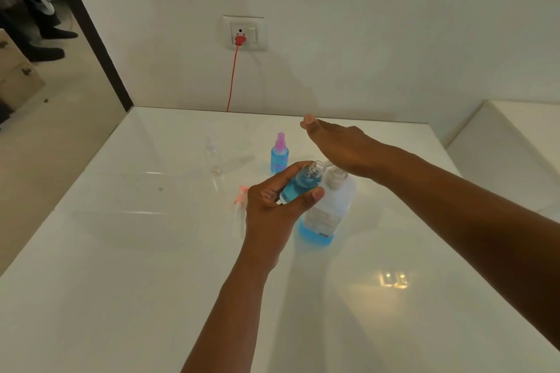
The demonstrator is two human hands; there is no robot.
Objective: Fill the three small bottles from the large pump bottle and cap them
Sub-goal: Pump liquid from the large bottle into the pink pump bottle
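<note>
My left grip [274, 206] clasps one uncapped small bottle [301, 183] mid-frame, tilted at the pump bottle [325, 212]; my right grip [339, 145] presses flat, released. Two other small bottles: one capped [279, 154], one clear [213, 156]. One loose sprayer cap [241, 194] on the desk [151, 251].

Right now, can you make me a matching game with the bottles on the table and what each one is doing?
Things:
1. capped small bottle
2. open small bottle
3. empty small bottle
4. large pump bottle

States:
A. clear, nothing inside, standing alone
B. tilted in the left hand, neck at the spout
C. under the right hand, blue liquid low
D. blue, pink sprayer on top

Pairs: 1-D, 2-B, 3-A, 4-C
</note>
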